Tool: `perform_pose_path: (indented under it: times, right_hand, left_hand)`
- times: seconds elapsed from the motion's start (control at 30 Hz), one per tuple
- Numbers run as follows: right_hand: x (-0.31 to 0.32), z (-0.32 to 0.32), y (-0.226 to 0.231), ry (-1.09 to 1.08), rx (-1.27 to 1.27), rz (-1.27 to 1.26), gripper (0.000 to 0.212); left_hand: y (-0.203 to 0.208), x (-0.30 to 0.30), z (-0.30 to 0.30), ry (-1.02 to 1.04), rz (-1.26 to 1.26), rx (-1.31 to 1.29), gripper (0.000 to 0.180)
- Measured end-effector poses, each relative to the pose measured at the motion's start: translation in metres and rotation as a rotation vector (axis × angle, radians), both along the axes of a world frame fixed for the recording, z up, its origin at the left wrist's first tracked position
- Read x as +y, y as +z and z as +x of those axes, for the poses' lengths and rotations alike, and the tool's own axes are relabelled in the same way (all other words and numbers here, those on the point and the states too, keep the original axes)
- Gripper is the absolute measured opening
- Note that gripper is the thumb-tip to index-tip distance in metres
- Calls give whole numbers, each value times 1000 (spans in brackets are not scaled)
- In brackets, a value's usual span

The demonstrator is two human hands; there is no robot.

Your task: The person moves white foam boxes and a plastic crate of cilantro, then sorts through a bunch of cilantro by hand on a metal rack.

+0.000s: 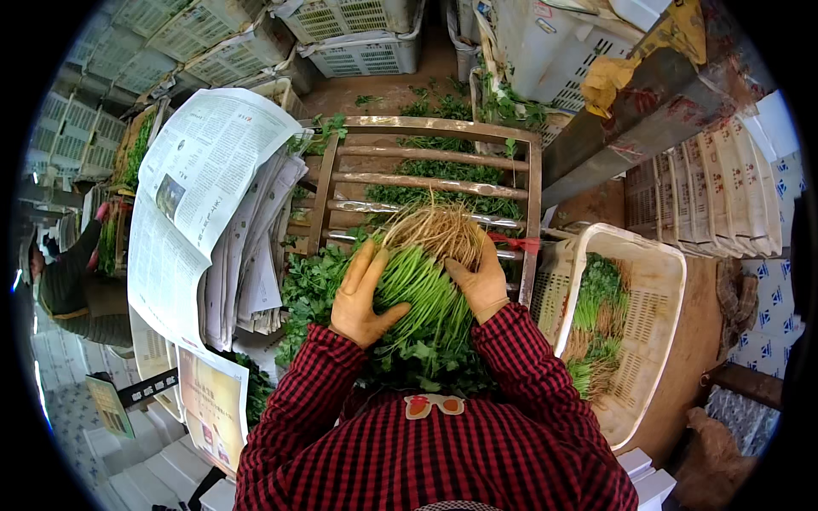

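A thick bunch of coriander-like greens [419, 285] lies between my two hands, its tangled brown roots [433, 232] pointing away from me and its leaves toward my body. My left hand [361, 296] presses along the left side of the stems, thumb over the front and fingers extended. Around the right side, near the roots, curls my right hand [479, 279], with its thumb on the stems. Together they hold the bunch; some of the right fingers are hidden behind it. More loose greens [311, 285] spread to the left of my left hand.
Beneath the bunch, a slatted metal rack [417, 177] extends away from me. A newspaper stack [217, 196] stands at left. To the right, a white plastic crate [652, 341] holds rooted bunches. Stacked crates [362, 55] stand behind, and a metal post [643, 128] rises far right. Another person [72, 281] is far left.
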State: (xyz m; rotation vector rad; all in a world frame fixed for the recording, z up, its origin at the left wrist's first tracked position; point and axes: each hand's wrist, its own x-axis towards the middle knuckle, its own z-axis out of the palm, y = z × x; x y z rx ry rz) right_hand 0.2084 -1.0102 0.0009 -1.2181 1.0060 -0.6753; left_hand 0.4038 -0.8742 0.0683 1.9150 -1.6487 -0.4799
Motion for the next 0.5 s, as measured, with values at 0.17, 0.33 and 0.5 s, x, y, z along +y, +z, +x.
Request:
perform_pose_path:
  times: [0.17,0.33,0.5]
  right_hand:
    - [-15,3,47,-95,355,-626,65]
    - [-27,50,66,248,304,-999,34]
    - [-9,23,16,321,292,-820,25]
  left_hand:
    - [-2,5,-1,-114,-56,-130,80]
    - [-2,0,-8,-186,-113,-150,73]
    - [32,30,-12,-26,-118,-234,62]
